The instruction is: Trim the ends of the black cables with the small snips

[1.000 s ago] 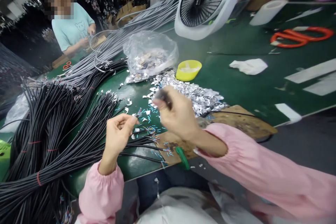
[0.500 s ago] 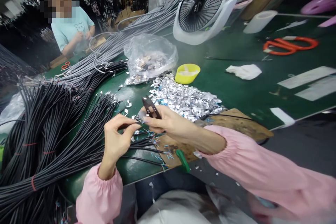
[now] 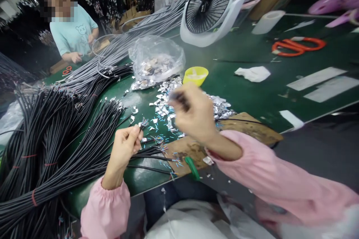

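Pinching a black cable [image 3: 143, 123] just behind its stripped tip, the left hand [image 3: 126, 145] sat by the near edge of the bench [image 3: 252, 97]; the right hand [image 3: 196, 115], blurred, was clenched around a small dark tool [image 3: 179, 99], just right of and beyond that tip, above the foil scraps [image 3: 221, 106].

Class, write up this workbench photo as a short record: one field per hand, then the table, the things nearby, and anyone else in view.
Left hand: pinches the stripped cable end
Right hand: raised, closed on a small dark tool, blurred
Table: green, with a wooden board at the near edge
Nearby: black cable bundles, foil scraps, yellow bowl, plastic bag, fan, orange scissors
Other person: at the far end, beside grey cables
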Demonstrator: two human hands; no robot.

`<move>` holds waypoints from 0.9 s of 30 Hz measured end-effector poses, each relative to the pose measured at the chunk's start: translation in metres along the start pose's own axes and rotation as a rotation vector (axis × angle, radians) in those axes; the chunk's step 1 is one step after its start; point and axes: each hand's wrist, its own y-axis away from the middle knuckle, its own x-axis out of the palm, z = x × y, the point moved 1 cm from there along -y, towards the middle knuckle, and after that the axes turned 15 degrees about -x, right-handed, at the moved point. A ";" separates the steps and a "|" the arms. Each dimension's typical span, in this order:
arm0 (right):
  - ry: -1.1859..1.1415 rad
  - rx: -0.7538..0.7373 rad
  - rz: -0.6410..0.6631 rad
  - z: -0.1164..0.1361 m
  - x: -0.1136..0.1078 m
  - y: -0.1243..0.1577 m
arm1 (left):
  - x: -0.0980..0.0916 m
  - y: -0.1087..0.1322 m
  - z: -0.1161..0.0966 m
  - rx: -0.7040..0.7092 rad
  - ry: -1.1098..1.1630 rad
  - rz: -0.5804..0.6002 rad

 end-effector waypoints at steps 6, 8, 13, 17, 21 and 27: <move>-0.294 0.098 0.200 0.004 0.008 -0.003 | 0.000 0.001 0.001 0.069 0.003 -0.065; -0.406 0.173 0.257 0.006 0.011 -0.001 | 0.000 0.002 0.002 0.089 -0.018 -0.088; -0.836 0.520 0.426 0.004 0.015 0.005 | 0.001 0.000 0.004 0.127 -0.031 -0.137; -0.731 0.356 0.368 0.005 0.016 0.006 | 0.003 -0.002 0.005 0.127 -0.040 -0.155; -0.347 0.118 0.271 0.006 0.016 0.008 | 0.002 -0.003 0.007 0.132 -0.069 -0.198; -0.260 0.009 0.269 0.008 0.015 0.008 | 0.006 0.001 0.009 0.209 -0.179 -0.277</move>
